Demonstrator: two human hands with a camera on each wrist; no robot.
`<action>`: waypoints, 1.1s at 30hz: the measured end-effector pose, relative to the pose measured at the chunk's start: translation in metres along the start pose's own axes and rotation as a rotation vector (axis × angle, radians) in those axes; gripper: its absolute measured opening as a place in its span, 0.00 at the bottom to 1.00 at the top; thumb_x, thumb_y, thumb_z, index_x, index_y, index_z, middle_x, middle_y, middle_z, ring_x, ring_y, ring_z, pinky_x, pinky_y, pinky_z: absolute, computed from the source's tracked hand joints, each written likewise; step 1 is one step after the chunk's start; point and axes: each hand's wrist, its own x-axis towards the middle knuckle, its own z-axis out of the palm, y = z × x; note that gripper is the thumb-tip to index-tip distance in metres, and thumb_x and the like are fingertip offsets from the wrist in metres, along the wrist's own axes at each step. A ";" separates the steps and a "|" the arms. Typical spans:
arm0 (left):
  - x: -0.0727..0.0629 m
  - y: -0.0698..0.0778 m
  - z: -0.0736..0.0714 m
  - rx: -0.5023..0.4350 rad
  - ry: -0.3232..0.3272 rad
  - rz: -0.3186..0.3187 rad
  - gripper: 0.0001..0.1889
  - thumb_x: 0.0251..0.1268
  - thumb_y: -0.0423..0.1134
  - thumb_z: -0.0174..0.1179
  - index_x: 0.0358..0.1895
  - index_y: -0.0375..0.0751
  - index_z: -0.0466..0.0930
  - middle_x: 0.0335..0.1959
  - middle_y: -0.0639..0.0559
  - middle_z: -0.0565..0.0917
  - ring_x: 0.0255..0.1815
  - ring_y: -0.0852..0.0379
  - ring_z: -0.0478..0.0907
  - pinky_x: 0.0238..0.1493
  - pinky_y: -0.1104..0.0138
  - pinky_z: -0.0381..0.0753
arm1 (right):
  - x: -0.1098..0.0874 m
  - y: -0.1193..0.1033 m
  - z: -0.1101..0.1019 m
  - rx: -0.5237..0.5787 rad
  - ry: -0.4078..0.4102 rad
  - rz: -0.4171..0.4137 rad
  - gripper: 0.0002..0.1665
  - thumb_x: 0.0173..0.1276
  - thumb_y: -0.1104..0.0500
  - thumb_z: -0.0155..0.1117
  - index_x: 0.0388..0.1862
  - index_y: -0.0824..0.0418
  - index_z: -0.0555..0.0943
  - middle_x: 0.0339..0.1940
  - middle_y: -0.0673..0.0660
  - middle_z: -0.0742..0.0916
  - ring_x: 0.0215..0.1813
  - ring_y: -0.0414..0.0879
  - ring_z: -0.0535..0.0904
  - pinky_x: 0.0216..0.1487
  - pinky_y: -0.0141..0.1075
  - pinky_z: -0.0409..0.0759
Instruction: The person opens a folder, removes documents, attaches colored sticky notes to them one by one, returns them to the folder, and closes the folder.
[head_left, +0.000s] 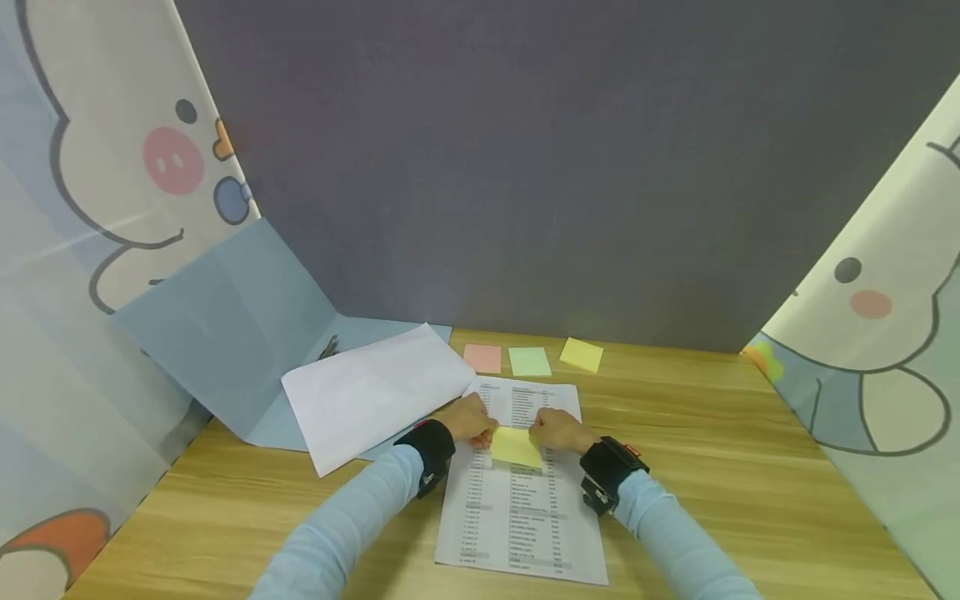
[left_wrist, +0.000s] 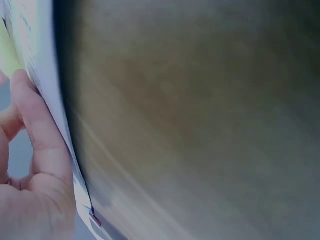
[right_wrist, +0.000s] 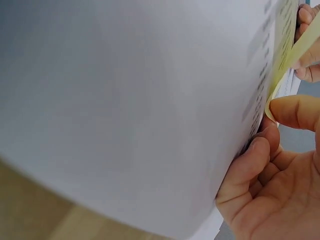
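Between the two hands a yellow sticky note (head_left: pixel 516 448) hangs over a printed sheet (head_left: pixel 525 525) that lies on the table. My left hand (head_left: pixel 468 419) pinches the note's left upper corner. At the opposite upper corner my right hand (head_left: pixel 558 430) pinches it between thumb and forefinger. The right wrist view shows the note's yellow edge (right_wrist: pixel 295 50) bent away from the printed page, with the other right fingers curled at the paper. In the left wrist view only a sliver of the note (left_wrist: pixel 9 50) shows past the left fingertips.
Behind the sheet, a pink note (head_left: pixel 482 358), a green note (head_left: pixel 529 362) and another yellow note (head_left: pixel 581 355) lie in a row. At left stands an opened blue folder (head_left: pixel 240 317) with a metal clip (head_left: pixel 328 347); white paper (head_left: pixel 378 392) lies across it. A dark panel (head_left: pixel 525 167) borders the back.
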 end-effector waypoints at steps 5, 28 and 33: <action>-0.003 0.000 -0.001 0.064 -0.002 0.015 0.14 0.53 0.34 0.63 0.14 0.38 0.71 0.09 0.53 0.76 0.10 0.63 0.73 0.15 0.75 0.71 | 0.001 0.000 0.001 0.003 0.006 -0.009 0.08 0.65 0.59 0.52 0.27 0.61 0.72 0.23 0.53 0.75 0.27 0.45 0.70 0.26 0.31 0.64; -0.005 0.007 -0.005 0.186 -0.052 -0.007 0.15 0.53 0.40 0.64 0.15 0.37 0.74 0.09 0.53 0.76 0.10 0.62 0.72 0.14 0.75 0.70 | -0.004 -0.005 -0.003 0.083 0.032 0.032 0.09 0.63 0.58 0.57 0.32 0.64 0.72 0.27 0.55 0.76 0.31 0.46 0.71 0.29 0.32 0.66; 0.001 0.007 0.000 0.166 -0.020 -0.079 0.17 0.56 0.45 0.62 0.18 0.36 0.76 0.09 0.52 0.75 0.09 0.61 0.71 0.13 0.73 0.70 | -0.002 -0.014 -0.001 0.089 0.039 0.053 0.19 0.62 0.54 0.57 0.45 0.68 0.76 0.30 0.57 0.80 0.27 0.47 0.75 0.24 0.32 0.71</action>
